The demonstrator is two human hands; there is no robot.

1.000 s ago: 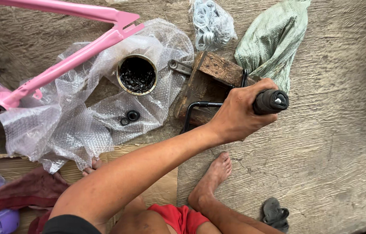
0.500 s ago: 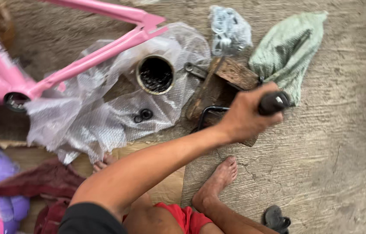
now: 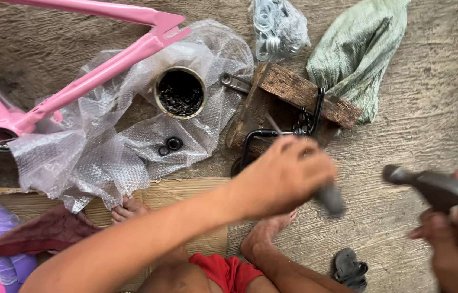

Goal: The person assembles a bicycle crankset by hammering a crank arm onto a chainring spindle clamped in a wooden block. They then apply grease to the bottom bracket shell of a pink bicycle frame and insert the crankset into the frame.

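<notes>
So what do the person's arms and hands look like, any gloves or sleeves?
Both are bare. The left hand has no glove, ring or watch, and its forearm shows no sleeve. The right hand is blurred at the frame edge; no glove shows on it.

A black bent crank point(image 3: 272, 135) is laid on a worn wooden block point(image 3: 299, 95), its dark grip end gripped. A dark hammer point(image 3: 435, 187) is held at the near right.

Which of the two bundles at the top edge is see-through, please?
The clear plastic bag of metal rings; the green woven sack beside it is opaque.
</notes>
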